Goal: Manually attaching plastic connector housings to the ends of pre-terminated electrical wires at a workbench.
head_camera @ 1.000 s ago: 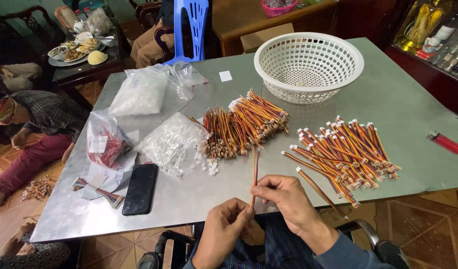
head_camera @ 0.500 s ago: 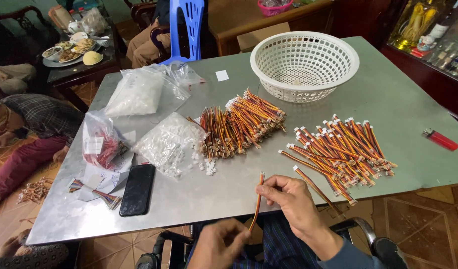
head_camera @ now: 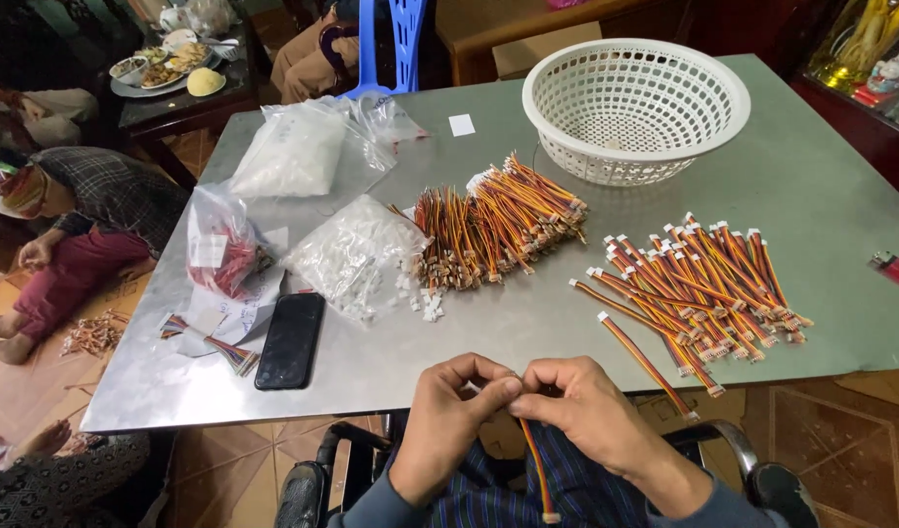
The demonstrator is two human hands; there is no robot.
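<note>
My left hand [head_camera: 452, 411] and my right hand [head_camera: 584, 411] meet at the near edge of a grey metal table [head_camera: 821, 196]. Together they pinch the top end of a short orange, red and black wire cable [head_camera: 537, 469] that hangs down over my lap. The fingertips hide the cable's upper end. To the right lies a spread of similar cables with white connectors [head_camera: 699, 288]. A thick heap of cables [head_camera: 493, 225] sits in the middle of the table, with small white plastic connectors [head_camera: 420, 293] loose beside it.
A white plastic basket [head_camera: 635, 103] stands at the back. Clear bags of white parts [head_camera: 347, 254] [head_camera: 293, 147], a bag with red parts [head_camera: 224, 254] and a black phone [head_camera: 290, 340] lie on the left. A red lighter [head_camera: 894, 266] is at the right edge. People sit on the floor left.
The cable stood upright above the table edge a second ago. Both hands have dropped toward my lap and closed together on its top end; it now hangs downward.
</note>
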